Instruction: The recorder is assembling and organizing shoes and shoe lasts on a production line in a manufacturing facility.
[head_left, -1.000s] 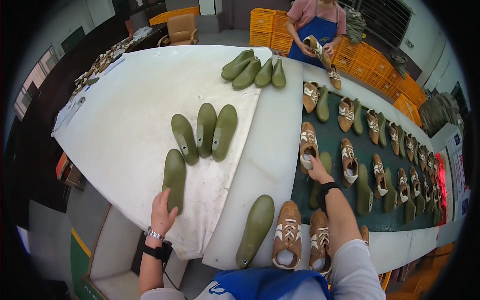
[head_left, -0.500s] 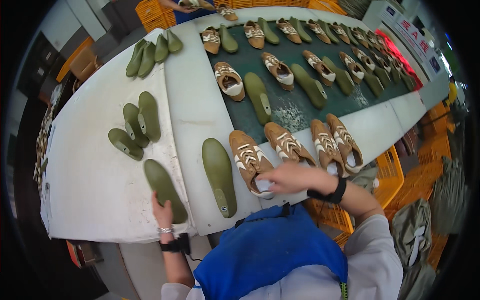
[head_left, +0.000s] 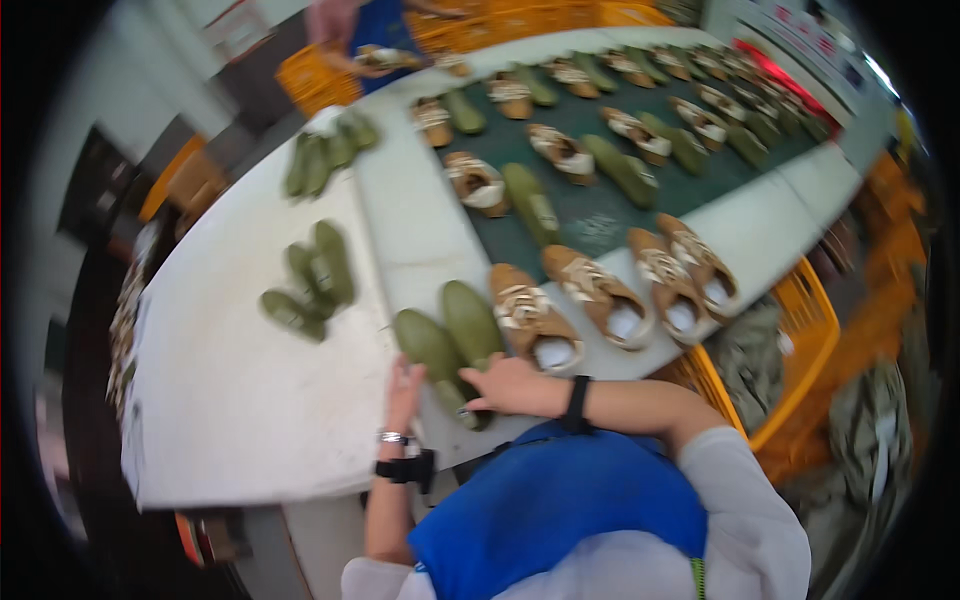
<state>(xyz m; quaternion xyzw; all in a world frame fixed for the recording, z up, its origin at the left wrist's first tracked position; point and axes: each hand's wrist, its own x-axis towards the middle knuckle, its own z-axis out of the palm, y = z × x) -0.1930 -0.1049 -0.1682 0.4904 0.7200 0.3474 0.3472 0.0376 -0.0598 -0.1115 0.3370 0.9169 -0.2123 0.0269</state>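
Note:
Two green shoe lasts lie side by side at the near edge of the table, a left one (head_left: 428, 342) and a right one (head_left: 470, 318). My left hand (head_left: 403, 398) is at the outer edge of the left last, fingers stretched out and touching its side. Across the heel end of the right last reaches my right hand (head_left: 512, 386), thumb and fingers bent round it; blur hides the exact grip. Just right of them stands a brown sneaker (head_left: 528, 312) with white laces, and another brown sneaker (head_left: 592, 290) follows it.
A further pair of brown sneakers (head_left: 662, 272) stands along the near edge. Rows of sneakers and lasts cover the green belt (head_left: 600, 228). More green lasts (head_left: 325, 265) lie on the white tabletop (head_left: 220, 400). An orange crate (head_left: 815, 340) stands at right; a co-worker (head_left: 375, 35) holds a shoe opposite.
My left hand has moved right, and its last now lies against the other one. My right hand has left the sneaker's opening and come left to the lasts. The view has shifted.

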